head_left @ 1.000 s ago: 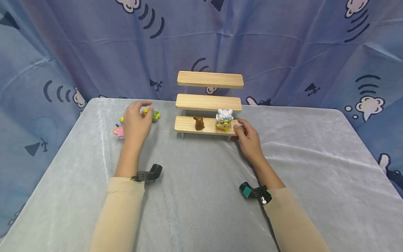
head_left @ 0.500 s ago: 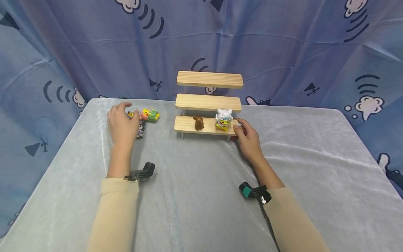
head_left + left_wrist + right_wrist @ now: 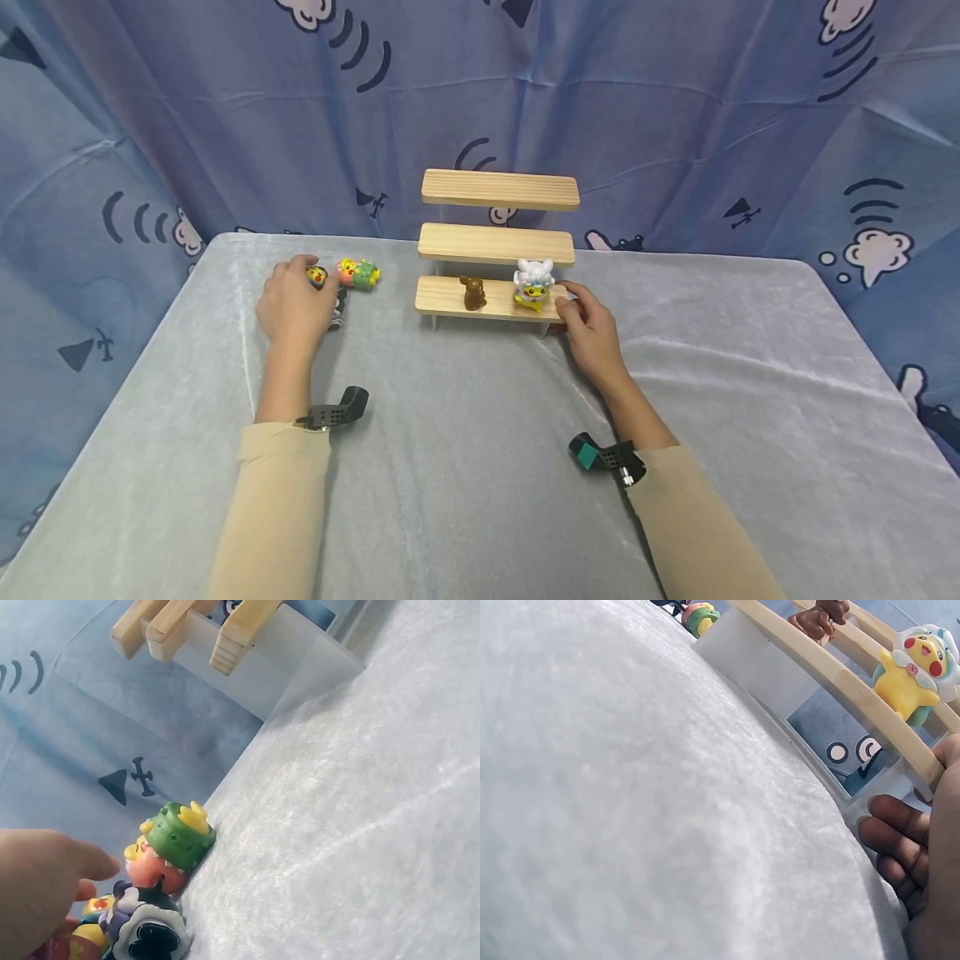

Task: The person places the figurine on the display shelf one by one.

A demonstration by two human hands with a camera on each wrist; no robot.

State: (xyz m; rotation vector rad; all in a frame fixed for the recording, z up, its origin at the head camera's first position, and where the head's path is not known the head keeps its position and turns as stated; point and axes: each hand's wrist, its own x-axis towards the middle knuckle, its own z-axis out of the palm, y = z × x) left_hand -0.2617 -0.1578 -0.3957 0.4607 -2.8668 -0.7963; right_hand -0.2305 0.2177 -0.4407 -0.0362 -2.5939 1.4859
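My left hand [image 3: 291, 304] is at the left group of figurines, its fingers curled about a yellow-faced figurine [image 3: 317, 276] that shows between thumb and forefinger. Beside it lie a pink-and-green figurine [image 3: 358, 273] and a black-and-white figurine [image 3: 337, 308], partly covered by the hand. In the left wrist view, a pink rounded piece [image 3: 71, 947] shows low by the fingers. My right hand [image 3: 592, 333] grips the right end of a three-tier wooden display stand [image 3: 438, 296], thumb at the bottom board. A brown figurine [image 3: 473, 293] and a white-hooded yellow figurine [image 3: 533, 285] stand on that board.
Grey plush cloth [image 3: 480, 433] covers the table. A blue patterned curtain [image 3: 637, 150] hangs close behind. The stand's middle board [image 3: 497, 243] and top board [image 3: 500, 189] rise behind the lowest one, on pale side supports [image 3: 300, 671].
My left hand has moved left from above the pink-and-green figurine, then lowered and closed in around the yellow-faced figurine. My right hand stays at the stand.
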